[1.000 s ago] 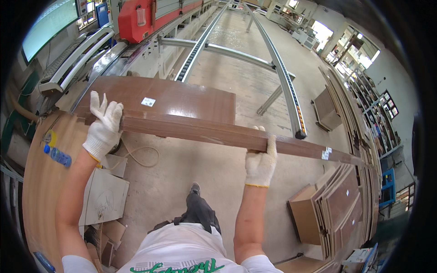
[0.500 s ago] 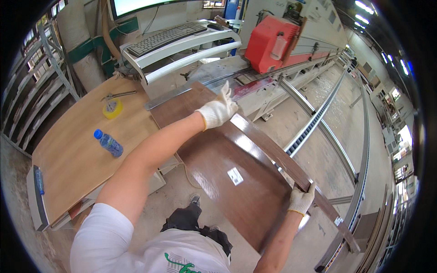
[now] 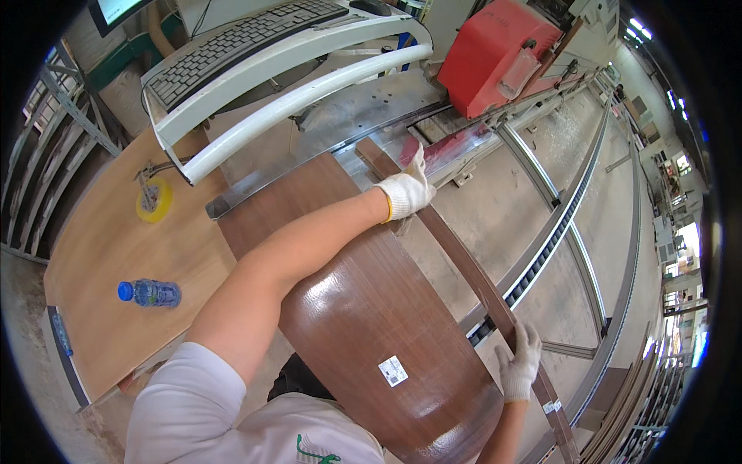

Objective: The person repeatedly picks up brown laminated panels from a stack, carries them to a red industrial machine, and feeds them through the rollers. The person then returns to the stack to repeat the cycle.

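My left hand, in a white knit glove, is across the far part of a long, narrow brown wood-grain strip. Its upper fingers point upward, and the grasp underneath is hidden. Toward the near end, my right hand, gloved too, has its fingers curved over the same strip, the thumb on the side facing me. To the left of the strip, with a gap between them, lies a wide glossy brown panel bearing a white label. My left forearm passes over this panel.
A wooden table at the left holds a blue-capped bottle and a yellow tape roll. Beyond stand a keyboard on a white-railed stand and a red machine head. Metal rails run away at the right.
The strip has moved right, away from the wide panel, and a gap with floor showing has opened between them. Both hands went with it. My view has shifted closer to the machine.
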Tool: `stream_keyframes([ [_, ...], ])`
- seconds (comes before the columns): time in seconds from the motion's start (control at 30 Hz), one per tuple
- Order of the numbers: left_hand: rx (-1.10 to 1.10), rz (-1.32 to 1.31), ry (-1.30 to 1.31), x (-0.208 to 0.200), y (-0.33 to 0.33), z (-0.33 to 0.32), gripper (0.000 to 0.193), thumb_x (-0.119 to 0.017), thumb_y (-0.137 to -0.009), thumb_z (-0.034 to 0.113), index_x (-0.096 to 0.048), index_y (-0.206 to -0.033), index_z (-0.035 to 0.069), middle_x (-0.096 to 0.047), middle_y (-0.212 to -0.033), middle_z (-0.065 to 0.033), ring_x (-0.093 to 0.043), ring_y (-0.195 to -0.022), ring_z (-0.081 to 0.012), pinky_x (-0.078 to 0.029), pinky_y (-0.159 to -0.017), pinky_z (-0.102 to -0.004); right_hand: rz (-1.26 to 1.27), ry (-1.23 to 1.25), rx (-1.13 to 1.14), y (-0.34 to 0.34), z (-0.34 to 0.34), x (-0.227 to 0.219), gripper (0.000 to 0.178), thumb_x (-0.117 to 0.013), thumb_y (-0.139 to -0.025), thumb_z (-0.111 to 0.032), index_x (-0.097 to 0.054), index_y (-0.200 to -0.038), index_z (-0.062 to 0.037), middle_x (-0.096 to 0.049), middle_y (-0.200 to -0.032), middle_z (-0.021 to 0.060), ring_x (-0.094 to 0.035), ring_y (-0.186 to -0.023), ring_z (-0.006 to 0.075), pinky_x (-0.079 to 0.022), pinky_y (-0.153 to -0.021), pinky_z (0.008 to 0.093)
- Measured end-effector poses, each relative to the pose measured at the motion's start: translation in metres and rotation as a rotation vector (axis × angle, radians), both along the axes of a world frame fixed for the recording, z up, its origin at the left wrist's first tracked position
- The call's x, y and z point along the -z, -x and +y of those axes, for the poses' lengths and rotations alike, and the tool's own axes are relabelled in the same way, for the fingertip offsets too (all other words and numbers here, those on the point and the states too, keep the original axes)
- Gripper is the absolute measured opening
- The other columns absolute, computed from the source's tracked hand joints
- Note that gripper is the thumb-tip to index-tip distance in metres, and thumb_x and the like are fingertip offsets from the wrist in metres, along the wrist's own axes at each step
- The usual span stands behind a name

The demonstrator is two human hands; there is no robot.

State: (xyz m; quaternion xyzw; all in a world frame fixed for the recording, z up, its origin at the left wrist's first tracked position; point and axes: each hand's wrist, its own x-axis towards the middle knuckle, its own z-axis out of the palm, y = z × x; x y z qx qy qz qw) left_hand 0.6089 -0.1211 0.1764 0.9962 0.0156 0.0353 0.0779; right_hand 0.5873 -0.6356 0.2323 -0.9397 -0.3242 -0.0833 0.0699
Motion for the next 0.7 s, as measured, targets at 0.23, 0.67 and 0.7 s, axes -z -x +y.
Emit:
stream_keyframes([
  [0.23,-0.097,0.352,-1.247,-0.015,0.031,-0.023,0.044,-0.06,-0.1,0.013,-0.065,-0.139,-0.009,-0.068,-0.138,-0.0332,-0.061,-0.134,-0.0513,-0.024,-0.127,-0.0767,0.197,0.15,-0.126,-0.016,0.012,0.016,0.069,-0.086,-0.085,-0.013,-0.063,-0.149,-0.0039,-0.062,-0.128,0.0167,-0.059,-0.122,0.0412,-0.051,-0.107,0.0525],
  [0.67,-0.513,-0.489,0.132,-0.096,0.248,-0.072,0.017,-0.081,-0.094,0.023,-0.082,-0.086,0.008,-0.079,-0.1,-0.0128,-0.06,-0.14,-0.0439,-0.049,-0.118,-0.0502,0.017,-0.028,-0.419,-0.016,0.058,-0.011,0.08,-0.092,-0.079,-0.033,-0.063,-0.149,-0.007,-0.058,-0.148,0.0199,-0.054,-0.137,0.0456,-0.044,-0.117,0.0569],
  [0.7,-0.688,-0.456,-0.144,-0.09,0.287,-0.075,0.017,-0.078,-0.096,0.024,-0.084,-0.083,0.014,-0.073,-0.083,-0.0109,-0.065,-0.123,-0.0419,-0.049,-0.112,-0.0508,0.026,-0.128,-0.45,-0.017,0.065,-0.017,0.085,-0.094,-0.077,-0.035,-0.061,-0.151,-0.007,-0.056,-0.152,0.021,-0.052,-0.141,0.0469,-0.043,-0.119,0.0573],
])
